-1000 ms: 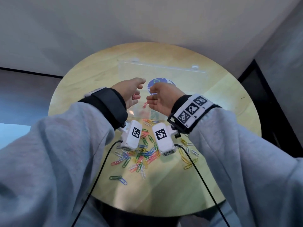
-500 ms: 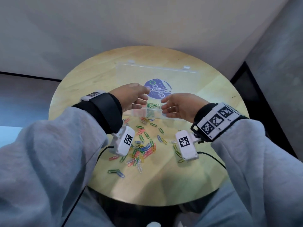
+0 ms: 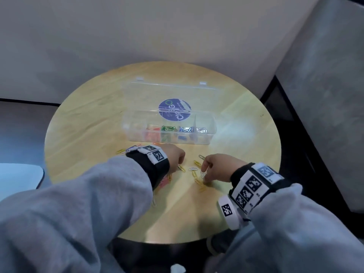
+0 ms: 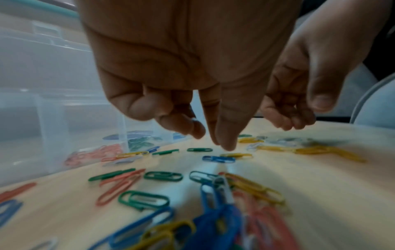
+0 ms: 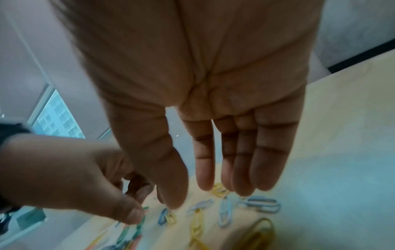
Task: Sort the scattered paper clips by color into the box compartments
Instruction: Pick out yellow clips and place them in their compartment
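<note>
I count one clear box (image 3: pixel 204 134), one round table (image 3: pixel 82 123), two hands. Box holds four visible colour groups: red, green, blue, white. Loose clips (image 4: pixel 162 175) number well over twenty; blur stops me getting an exact tally.

Grey sweatshirt sleeves (image 3: pixel 82 209). Black wristbands (image 3: pixel 155 164) under white plates with black square code markers (image 3: pixel 254 183). White camera block (image 3: pixel 229 211), one marker, under right wrist.
</note>
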Motion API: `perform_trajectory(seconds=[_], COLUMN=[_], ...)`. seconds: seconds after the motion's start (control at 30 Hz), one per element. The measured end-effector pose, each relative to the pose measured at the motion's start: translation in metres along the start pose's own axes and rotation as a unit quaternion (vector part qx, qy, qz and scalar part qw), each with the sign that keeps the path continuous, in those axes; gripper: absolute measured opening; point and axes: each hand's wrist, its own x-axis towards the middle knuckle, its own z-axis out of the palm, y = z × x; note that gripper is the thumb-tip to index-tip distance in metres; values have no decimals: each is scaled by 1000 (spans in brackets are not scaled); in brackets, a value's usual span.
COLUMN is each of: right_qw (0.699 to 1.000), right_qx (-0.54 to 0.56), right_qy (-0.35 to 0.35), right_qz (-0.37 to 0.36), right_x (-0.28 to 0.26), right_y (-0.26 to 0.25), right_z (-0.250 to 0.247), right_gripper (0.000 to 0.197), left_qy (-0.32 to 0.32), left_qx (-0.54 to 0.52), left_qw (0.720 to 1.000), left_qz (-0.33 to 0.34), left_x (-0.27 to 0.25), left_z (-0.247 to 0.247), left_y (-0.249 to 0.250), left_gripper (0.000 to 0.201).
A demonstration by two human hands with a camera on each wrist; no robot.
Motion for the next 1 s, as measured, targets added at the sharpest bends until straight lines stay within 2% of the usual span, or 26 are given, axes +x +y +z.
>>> perform_trajectory(seconds=[0.23,0.4,0.7,0.83,0.93,1.0], right_qw=[999,995,986,982,973,974], right_qx=[-42,-68,-97,-142,-191,-186], right_qy=[1,9,9,-23,-47,-37], right_qz=[-17,-67,-132,-123,-119,-125], right_x=[5,10,14,14,15,14], right_y=[7,5,1,-4,-8,-7], right_z=[23,30,33,28,27,28], right_gripper=[25,26,14,3,23,24], left_qy=[11,0,-23,-23,-16,-5], left_qx=[66,63,-22,-53,-65,-108], left_qw=[997,998,999,998,998,994], left_qz=[41,30,-22,-23,-19,-19], left_x=[18,25,22,18,15,14], left_z=[3,2,4,5,4,1], left_y=[6,7,7,1,-1,-1], left_gripper=[22,17,12,18,17,15])
